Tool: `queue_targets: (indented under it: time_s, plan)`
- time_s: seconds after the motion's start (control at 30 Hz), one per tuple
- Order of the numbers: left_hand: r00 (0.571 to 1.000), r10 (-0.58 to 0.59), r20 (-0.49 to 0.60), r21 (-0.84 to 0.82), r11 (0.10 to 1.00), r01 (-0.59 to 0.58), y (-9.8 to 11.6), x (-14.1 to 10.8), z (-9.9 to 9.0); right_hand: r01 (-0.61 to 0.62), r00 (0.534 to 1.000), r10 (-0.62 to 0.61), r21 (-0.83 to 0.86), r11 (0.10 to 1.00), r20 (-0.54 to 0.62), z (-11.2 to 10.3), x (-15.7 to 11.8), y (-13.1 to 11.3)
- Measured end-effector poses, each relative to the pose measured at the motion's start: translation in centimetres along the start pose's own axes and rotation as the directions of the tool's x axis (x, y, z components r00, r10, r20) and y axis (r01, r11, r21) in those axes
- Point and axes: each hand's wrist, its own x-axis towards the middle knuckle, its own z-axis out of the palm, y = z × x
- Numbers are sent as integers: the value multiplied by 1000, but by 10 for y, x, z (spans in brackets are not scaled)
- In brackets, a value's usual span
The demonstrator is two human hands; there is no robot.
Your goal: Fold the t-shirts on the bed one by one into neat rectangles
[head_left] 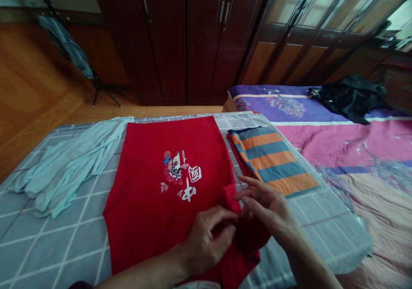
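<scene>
A red T-shirt (144, 220) with a printed mask and white characters lies spread on a grey checked cloth (80, 220). My left hand (210, 235) is closed on the fabric near the shirt's right side. Close beside it, my right hand (265, 205) pinches a raised fold of the same red cloth, its fingers slightly blurred. Some of the gathered fabric is hidden under the hands. Just beyond my right hand sits a folded striped garment (273, 158) in orange and grey-blue, with red cloth under its left edge.
A pale blue-green garment (80, 160) lies crumpled on the left. To the right, a bed with a purple and pink cover (337, 141) holds a black garment (352, 96). Dark red wardrobe doors (167, 44) stand behind, and a tripod stand (99, 85) is at back left.
</scene>
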Motion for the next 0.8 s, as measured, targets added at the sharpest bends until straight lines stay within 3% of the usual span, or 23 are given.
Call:
queue_targets:
  time_s: [0.07, 0.13, 0.2, 0.27, 0.37, 0.43, 0.53, 0.63, 0.8]
  plan:
    - [942, -210, -260, -149, 973, 176, -1, 10, -12, 19, 997, -25, 80, 997, 78, 3, -3, -9]
    - [883, -320, -343, -185, 945, 270, -7, 20, -24, 55, 998, -56, 18, 998, 26, 2, -6, -6]
    - [894, -329, -306, -50, 943, 330, -14, 26, -34, 68, 997, -73, -144, 987, -27, -1, -10, 5]
    - [928, -282, -242, 205, 920, 333, -17, 27, -39, 57, 997, -74, -345, 937, -36, -5, -16, 22]
    - [968, -206, -146, 571, 781, 253, -17, 24, -39, 42, 999, -23, -588, 808, 41, -9, -31, 44]
    - [975, -200, -100, 699, 683, 212, -15, 25, -37, 40, 993, 46, -688, 725, 106, -11, -44, 54]
    - [974, -223, -38, 775, 609, 170, -13, 34, -36, 54, 983, 100, -767, 640, 153, -14, -63, 62]
    - [976, -218, 13, 796, 593, 122, -13, 52, -38, 120, 982, 42, -778, 617, 185, -15, -76, 69]
    - [972, -237, -9, 691, 700, 177, -19, 78, -49, 136, 985, 5, -794, 592, 172, -11, -83, 75]
